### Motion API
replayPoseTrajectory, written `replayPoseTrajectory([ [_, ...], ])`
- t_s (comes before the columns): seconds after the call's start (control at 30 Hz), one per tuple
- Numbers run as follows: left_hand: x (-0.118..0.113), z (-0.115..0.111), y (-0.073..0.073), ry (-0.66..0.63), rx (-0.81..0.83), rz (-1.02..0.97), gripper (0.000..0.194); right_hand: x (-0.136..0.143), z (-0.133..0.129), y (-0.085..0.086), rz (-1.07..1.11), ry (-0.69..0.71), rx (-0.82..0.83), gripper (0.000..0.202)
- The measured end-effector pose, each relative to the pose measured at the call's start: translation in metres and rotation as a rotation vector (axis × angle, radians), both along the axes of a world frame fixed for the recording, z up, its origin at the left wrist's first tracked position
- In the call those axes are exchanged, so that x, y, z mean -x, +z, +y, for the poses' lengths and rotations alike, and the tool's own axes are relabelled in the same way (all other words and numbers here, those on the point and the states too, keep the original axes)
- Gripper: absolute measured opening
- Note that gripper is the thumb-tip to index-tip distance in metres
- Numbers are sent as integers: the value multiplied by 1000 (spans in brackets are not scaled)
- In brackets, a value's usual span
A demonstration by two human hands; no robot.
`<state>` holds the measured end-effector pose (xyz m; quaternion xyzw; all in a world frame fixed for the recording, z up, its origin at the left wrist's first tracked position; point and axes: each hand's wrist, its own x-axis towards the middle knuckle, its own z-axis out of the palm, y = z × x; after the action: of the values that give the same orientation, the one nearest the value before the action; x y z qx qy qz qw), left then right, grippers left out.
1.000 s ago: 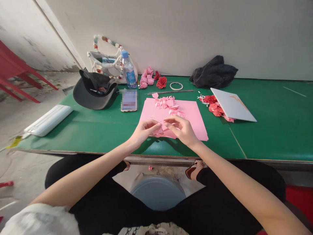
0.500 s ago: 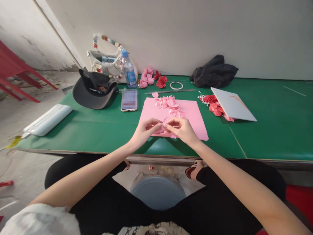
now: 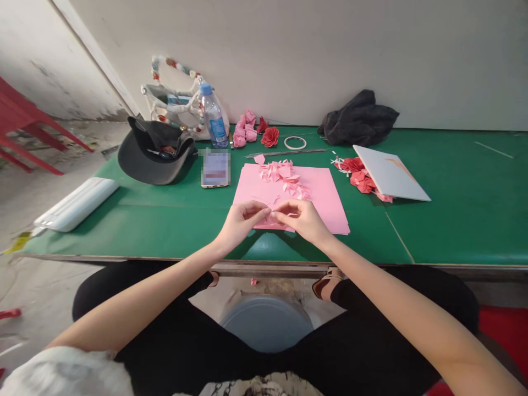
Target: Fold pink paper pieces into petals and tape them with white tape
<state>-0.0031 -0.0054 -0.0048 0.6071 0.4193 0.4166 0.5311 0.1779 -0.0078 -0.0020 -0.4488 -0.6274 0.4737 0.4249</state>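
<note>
Just below the frame's centre, we pinch a small pink paper piece (image 3: 269, 221), mostly hidden, between the fingertips of our left hand (image 3: 238, 224) and right hand (image 3: 306, 222), over pink sheets (image 3: 328, 203). Loose pink petals (image 3: 280, 171) lie just above; our bottle (image 3: 215, 124) stands upper left.

I see pink sheets (image 3: 325, 195), a green tabletop (image 3: 462, 225), a white ring (image 3: 295, 148) at their twelve o'clock, black cloth (image 3: 358, 120) at one.

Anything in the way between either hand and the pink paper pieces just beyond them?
Nothing visible: the left hand and right hand have their fingertips over the pink sheets, with the pink pieces just beyond. The phone lies off to the left.
</note>
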Motion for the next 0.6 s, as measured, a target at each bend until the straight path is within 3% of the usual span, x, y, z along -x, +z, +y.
replayPoseTrajectory([
  [0.6,0,0,3,14,-35,60,25,-3,3,-2,43,50,69,24],
])
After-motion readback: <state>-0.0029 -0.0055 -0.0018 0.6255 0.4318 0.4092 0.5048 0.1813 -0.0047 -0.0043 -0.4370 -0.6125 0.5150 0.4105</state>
